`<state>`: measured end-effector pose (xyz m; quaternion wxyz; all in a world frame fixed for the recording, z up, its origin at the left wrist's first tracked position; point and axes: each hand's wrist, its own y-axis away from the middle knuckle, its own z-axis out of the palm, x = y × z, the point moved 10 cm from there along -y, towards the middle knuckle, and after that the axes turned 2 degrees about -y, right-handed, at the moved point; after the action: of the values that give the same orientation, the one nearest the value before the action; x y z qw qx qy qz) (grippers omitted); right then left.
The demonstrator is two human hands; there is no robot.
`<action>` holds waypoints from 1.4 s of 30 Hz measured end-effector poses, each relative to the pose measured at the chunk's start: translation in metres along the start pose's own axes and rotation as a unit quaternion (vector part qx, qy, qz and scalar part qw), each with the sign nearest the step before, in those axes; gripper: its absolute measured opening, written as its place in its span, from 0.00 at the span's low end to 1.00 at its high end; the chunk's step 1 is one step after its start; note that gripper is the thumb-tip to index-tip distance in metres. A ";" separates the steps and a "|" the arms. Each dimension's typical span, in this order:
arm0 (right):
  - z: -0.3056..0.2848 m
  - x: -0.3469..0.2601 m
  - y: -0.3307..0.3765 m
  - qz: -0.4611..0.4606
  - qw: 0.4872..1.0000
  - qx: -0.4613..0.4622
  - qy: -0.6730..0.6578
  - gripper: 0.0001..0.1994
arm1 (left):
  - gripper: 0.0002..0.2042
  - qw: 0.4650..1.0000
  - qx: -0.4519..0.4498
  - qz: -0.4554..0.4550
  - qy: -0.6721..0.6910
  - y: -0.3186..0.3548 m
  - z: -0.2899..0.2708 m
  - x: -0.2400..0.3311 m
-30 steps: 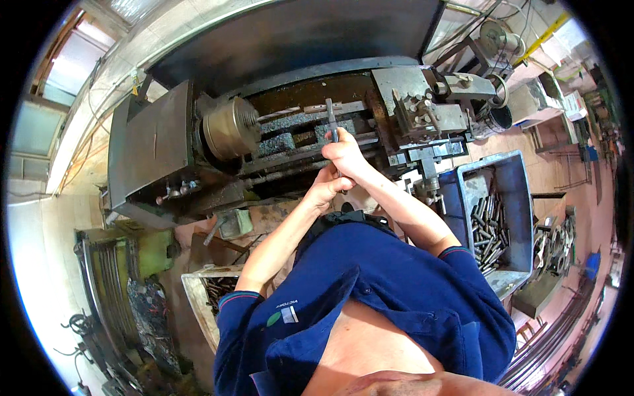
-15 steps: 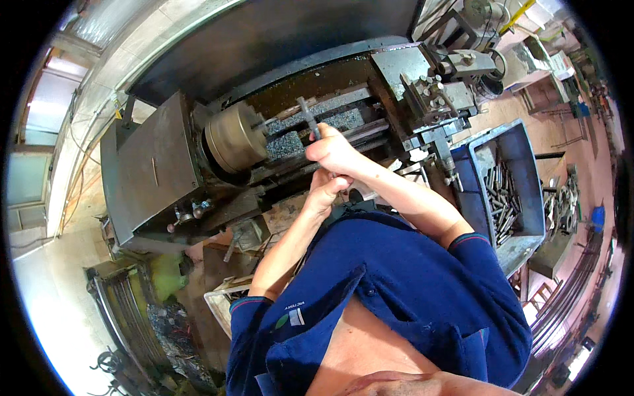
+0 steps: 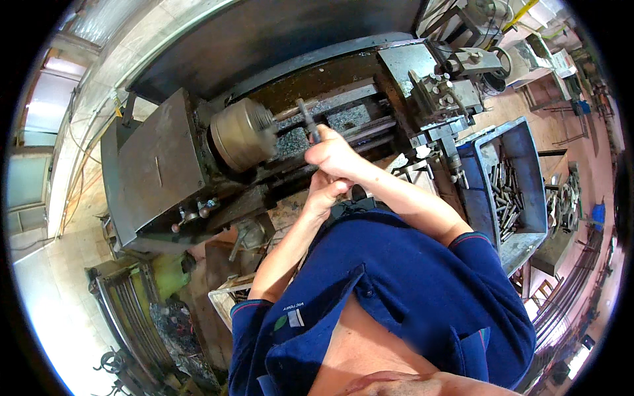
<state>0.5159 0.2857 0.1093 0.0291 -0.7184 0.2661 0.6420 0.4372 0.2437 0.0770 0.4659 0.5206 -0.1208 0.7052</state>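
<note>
A slim grey metal rod (image 3: 307, 119) with a stepped shape juts up and left out of my closed right hand (image 3: 332, 157). Just below that fist, close to my waist, my left hand (image 3: 325, 193) is closed too, thumb pressed against the fingers. Whatever it grips is hidden, so I cannot tell if it is the rod's lower end. Both hands are in front of the lathe bed (image 3: 350, 119), which is strewn with metal chips. Left of the rod, apart from it, sits the lathe chuck (image 3: 239, 137), its jaw end smeared by motion.
The grey headstock (image 3: 158, 165) stands at left, with lever knobs (image 3: 191, 214) low on its front. The tool post (image 3: 436, 92) and carriage are at right. A blue bin (image 3: 489, 198) of metal rods stands beside my right arm. A dark splash guard (image 3: 284, 39) rises behind.
The machine sits slightly farther right in the picture. My hands and the rod keep almost the same pose. The blur on the chuck's jaw end has a different shape.
</note>
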 end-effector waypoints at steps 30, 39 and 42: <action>0.005 -0.007 0.004 0.017 0.999 -0.029 -0.034 0.12 | 0.20 0.999 -0.008 0.013 -0.028 -0.003 -0.006 -0.004; 0.005 -0.009 0.003 -0.006 1.000 -0.015 -0.016 0.11 | 0.19 0.999 -0.010 0.033 -0.025 -0.001 -0.006 0.002; -0.005 -0.007 0.004 0.025 0.999 -0.027 0.003 0.15 | 0.18 0.999 0.000 0.012 -0.029 -0.006 0.002 -0.006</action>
<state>0.5183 0.2827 0.1180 -0.0073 -0.7143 0.2666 0.6470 0.4433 0.2424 0.0707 0.4532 0.5396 -0.1405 0.6955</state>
